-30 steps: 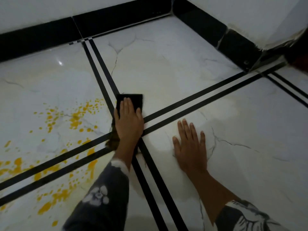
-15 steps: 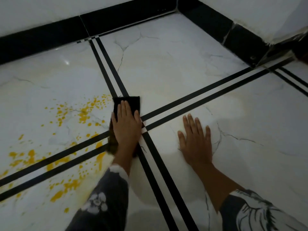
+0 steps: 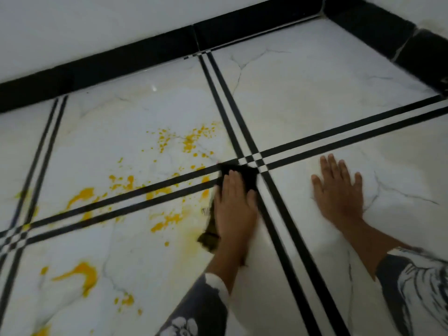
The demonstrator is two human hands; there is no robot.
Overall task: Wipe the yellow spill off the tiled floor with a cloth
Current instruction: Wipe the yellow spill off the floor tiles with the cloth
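Observation:
My left hand lies flat on a dark cloth and presses it to the floor just left of where the black tile lines cross. The cloth's stained rear corner sticks out beside my wrist. Yellow spill is splashed in drops and streaks over the white marble tiles to the left of the cloth, with a bigger smear near the lower left. My right hand rests palm down, fingers spread, on the tile to the right and holds nothing.
Double black lines cross the floor. A black skirting runs along the white wall at the back and turns a corner at the upper right. The right-hand tiles show no yellow.
My left hand has drawn the cloth back and to the left, off the far tile and onto the crossing lines at the spill's edge. The view has swung left, showing more spill.

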